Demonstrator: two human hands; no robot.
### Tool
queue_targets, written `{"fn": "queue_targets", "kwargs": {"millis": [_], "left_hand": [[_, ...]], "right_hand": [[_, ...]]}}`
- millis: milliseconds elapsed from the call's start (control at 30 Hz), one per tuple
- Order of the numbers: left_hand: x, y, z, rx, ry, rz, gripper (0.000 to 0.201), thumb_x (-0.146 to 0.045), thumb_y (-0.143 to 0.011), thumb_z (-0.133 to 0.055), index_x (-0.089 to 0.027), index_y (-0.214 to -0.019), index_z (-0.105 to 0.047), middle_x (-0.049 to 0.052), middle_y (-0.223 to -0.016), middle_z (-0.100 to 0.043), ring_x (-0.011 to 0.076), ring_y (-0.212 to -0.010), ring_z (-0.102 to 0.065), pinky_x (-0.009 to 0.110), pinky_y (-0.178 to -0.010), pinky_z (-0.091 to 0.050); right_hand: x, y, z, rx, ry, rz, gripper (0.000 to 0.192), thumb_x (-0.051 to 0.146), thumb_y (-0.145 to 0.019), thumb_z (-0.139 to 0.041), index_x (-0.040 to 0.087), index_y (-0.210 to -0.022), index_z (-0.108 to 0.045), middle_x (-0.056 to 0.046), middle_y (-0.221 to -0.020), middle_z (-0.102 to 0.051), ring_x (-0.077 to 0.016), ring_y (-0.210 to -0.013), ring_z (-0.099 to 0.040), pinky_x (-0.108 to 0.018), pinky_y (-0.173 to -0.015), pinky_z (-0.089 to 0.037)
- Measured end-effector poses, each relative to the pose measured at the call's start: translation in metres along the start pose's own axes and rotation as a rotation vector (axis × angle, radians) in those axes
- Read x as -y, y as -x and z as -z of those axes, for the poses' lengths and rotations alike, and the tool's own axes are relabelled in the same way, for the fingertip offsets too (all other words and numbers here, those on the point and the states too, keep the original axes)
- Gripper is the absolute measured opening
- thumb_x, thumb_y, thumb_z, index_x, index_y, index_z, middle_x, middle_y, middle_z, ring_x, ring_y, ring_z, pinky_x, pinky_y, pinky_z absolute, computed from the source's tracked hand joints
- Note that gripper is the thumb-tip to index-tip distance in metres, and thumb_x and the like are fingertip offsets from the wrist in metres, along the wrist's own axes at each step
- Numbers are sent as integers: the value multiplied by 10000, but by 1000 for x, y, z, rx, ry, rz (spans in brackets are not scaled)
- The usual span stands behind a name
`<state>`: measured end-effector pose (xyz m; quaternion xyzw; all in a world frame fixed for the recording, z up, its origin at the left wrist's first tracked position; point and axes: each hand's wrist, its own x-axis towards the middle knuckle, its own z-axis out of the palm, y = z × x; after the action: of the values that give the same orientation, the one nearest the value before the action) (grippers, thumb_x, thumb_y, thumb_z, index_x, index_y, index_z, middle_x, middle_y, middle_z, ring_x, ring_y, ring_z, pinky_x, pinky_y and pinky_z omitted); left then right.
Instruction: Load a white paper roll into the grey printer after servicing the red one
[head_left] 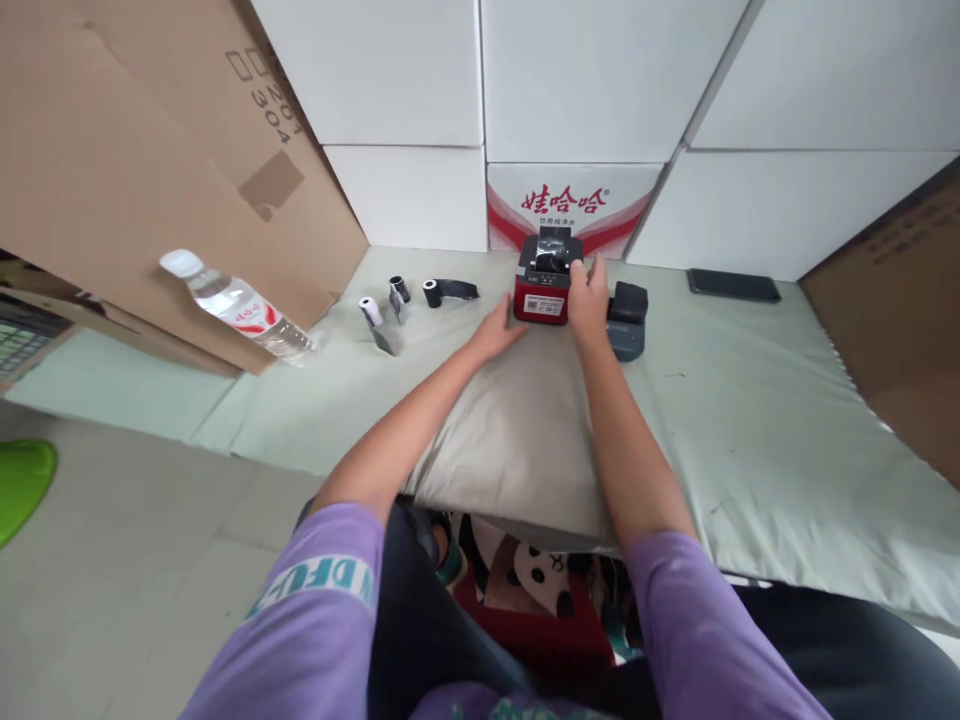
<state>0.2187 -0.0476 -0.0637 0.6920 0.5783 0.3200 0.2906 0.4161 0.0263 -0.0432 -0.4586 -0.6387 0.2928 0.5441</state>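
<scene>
My left hand (496,335) and right hand (589,298) flank the boxy red-black plastic printer (541,304), presumably for stability. Thumbs stand apart from fingers.

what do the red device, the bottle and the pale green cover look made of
Red device: probably hard plastic, fairly glossy, with crisp molded edges.
Bottle: probably clear, shiny plastic; it's see-through.
Pale green cover: likely matte fabric, softly wrinkled.

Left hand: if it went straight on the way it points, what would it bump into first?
Most likely the red device: the left hand is right beside it, perhaps already touching.
</scene>
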Motion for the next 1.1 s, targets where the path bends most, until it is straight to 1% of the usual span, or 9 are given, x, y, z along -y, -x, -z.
{"fn": "queue_targets", "kwargs": {"millis": [67,167,233,333,433,533,733,900,1100], "left_hand": [[-4,52,-2,89,-296,-25,790,-366,-1030,-589,-66,-1714,-332,241,-1823,-307,351,-1738,-275,585,-1428,-220],[-19,125,-7,189,-571,-39,675,-401,-1114,-364,-98,-1716,-377,173,-1846,-276,374,-1767,-148,689,-1420,-106],[-34,156,-13,217,-675,-21,690,-398,-1114,-344,-57,-1713,-376,204,-1829,-297,382,-1757,-198,687,-1422,-89],[-55,178,-29,204,-753,44,683,-368,-1085,-403,8,-1652,-460,302,-1742,-424,415,-1659,-429,648,-1399,-226],[-66,183,-45,100,-738,66,643,-370,-1058,-464,6,-1571,-559,332,-1650,-543,439,-1557,-554,624,-1319,-370],[-72,181,-50,45,-743,35,579,-357,-1052,-491,10,-1477,-633,341,-1574,-618,440,-1481,-615,595,-1250,-436],[-90,172,-33,161,-775,25,487,-342,-1053,-515,24,-1303,-717,344,-1316,-742,417,-1276,-706,523,-1090,-506],[-86,166,-29,125,-755,3,437,-348,-1045,-539,-24,-1246,-752,299,-1251,-762,409,-1215,-718,542,-1077,-512],[-61,133,-20,-33,-251,141,450,-431,-1127,-426,-163,-1233,-772,169,-1155,-819,310,-1110,-770,460,-1037,-570]], "right_hand": [[19,24,24,-175,124,33,770,642,-976,-501,263,-1637,-388,-187,-1714,-410,-404,-1694,-293,-702,-1312,-376],[37,62,54,-256,329,-57,840,551,-928,-612,219,-1653,-346,-243,-1718,-376,-462,-1683,-271,-778,-1280,-360],[37,82,61,-279,444,-184,968,518,-844,-717,163,-1656,-327,-293,-1677,-411,-498,-1642,-311,-815,-1293,-291],[23,96,54,-273,548,-266,1131,506,-755,-810,114,-1679,-290,-323,-1674,-405,-501,-1615,-340,-787,-1332,-235],[9,96,49,-284,601,-279,1172,501,-749,-819,102,-1696,-255,-337,-1711,-350,-491,-1623,-337,-756,-1324,-276],[1,91,55,-289,610,-335,1184,488,-742,-817,61,-1691,-252,-344,-1586,-509,-495,-1524,-478,-740,-1282,-345],[7,91,65,-200,658,-323,1301,426,-671,-844,17,-1716,-188,-311,-1449,-615,-498,-1428,-560,-722,-1255,-377],[22,99,62,-204,641,-324,1199,372,-650,-828,27,-1668,-296,-314,-1504,-577,-495,-1467,-529,-683,-1279,-376],[44,125,47,-111,546,-187,1243,460,-649,-850,49,-1665,-264,-334,-1559,-505,-520,-1520,-467,-705,-1253,-392]]}}
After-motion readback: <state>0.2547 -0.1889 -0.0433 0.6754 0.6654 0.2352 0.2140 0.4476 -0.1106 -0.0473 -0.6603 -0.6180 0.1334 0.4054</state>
